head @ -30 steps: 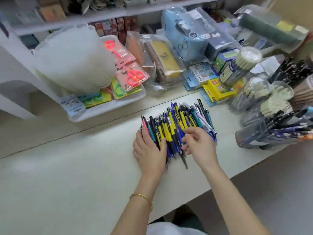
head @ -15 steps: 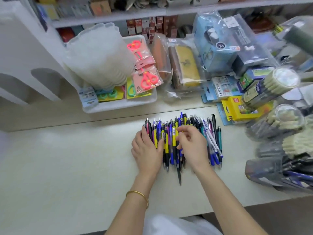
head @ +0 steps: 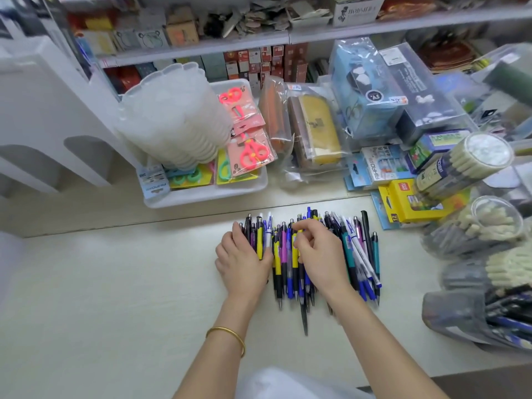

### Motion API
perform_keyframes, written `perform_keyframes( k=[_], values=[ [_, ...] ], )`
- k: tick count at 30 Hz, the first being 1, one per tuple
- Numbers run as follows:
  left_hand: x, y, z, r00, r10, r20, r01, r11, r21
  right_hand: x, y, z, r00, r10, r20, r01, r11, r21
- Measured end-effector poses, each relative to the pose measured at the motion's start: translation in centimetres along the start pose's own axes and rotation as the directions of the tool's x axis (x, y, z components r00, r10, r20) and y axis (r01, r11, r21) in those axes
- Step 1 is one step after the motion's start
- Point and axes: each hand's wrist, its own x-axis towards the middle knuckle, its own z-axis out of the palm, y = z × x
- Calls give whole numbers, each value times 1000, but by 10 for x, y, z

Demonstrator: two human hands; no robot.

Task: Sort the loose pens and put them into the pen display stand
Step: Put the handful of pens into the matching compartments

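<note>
Every place here is given from the pile of loose pens (head: 283,254), which lies on the pale table (head: 115,298) with the barrels roughly side by side, clickers away from the person.

Far left of the pile and behind it stands a white shelf unit (head: 43,125) with arched cut-outs. Behind the pile and a little left sits a white tray (head: 207,198). It holds a stack of translucent scalloped containers (head: 172,119) and carded pink scissors (head: 249,152).

The left hand (head: 244,260) lies flat against the pile's left edge, fingers straight and resting on the outermost pens. A gold bangle (head: 227,334) circles that wrist.

The right hand (head: 322,254) rests on the middle of the pile, apart from the left, with several yellow, purple and blue pens showing between the two hands. Its fingers are curled down onto the barrels, and the thumb lies beside a yellow one. Whether it actually pinches a pen cannot be told. One black pen (head: 304,318) juts out of the pile toward the person.

Behind the pile and to the right lie bagged pencil cases (head: 316,131) and a yellow box (head: 403,203). Right of the pile stands the grey translucent pen display stand (head: 457,315), apart from the loose pens. Its nearest cup holds dark blue pens and the cups behind hold cream-capped ones.
</note>
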Motion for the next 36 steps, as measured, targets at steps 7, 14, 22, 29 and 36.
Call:
perform_keyframes(
  k=[7,14,22,29,36],
  values=[
    [6,4,-3,999,-28,32,28,1000,4,1,-1,0,1000,-2,24,2,1000,-28],
    [6,2,-11,997,-18,80,9,995,104,-4,-4,-2,1000,-2,29,3,999,-32],
    [3,-2,-19,992,-41,116,28,994,109,-10,-9,-2,999,-9,33,11,998,-60],
    [1,-11,-39,990,-48,133,87,949,-303,-17,-15,0,999,-12,52,15,998,-64],
    [0,8,-80,984,-66,164,177,420,-890,-28,-33,17,963,219,156,-264,879,398]
  ],
)
